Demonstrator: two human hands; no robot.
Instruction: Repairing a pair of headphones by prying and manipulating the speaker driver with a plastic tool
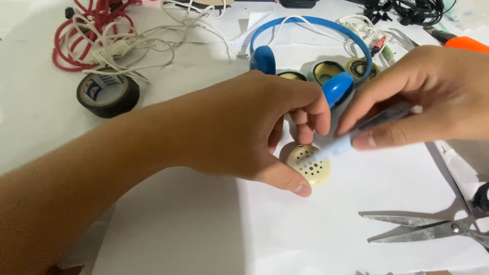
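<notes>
- At centre frame, on a white paper sheet [326, 229], sits a cream perforated disc [310, 168], flat, holes up.
- left hand [244, 132] pins the disc: thumb tip on its 6 o'clock rim, fingers curled together over its 12 o'clock edge.
- right hand [428, 97] comes in from 3 o'clock, thumb and fingers pinched shut on a pale blue slim tool [351, 140]; tool is motion-blurred, tip over the disc's holes. Can't tell if it touches.
- Edges: sheet's left edge runs under the left forearm; right edge near 3 o'clock. Bare sheet from 5 to 7 o'clock is the widest open room.
- scissors [433, 229] at 4 o'clock, blades parted, points toward the disc, well apart from it. Black handle cut by the frame edge.
- blue headphones [310, 51] at 12 o'clock, one cup just beside the left fingers, tight there.
- Three open round shells [328, 71] inside the headband arc, dark inside; contents can't be told.
- black tape roll [108, 94] at 10 o'clock, lying flat, well clear.
- red and white cables [102, 35] tangled at 11 o'clock, just behind the roll.
- black cable bundle [412, 10] at 1 o'clock; orange-handled tool [466, 43] at 2 o'clock, partly behind the right hand.
</notes>
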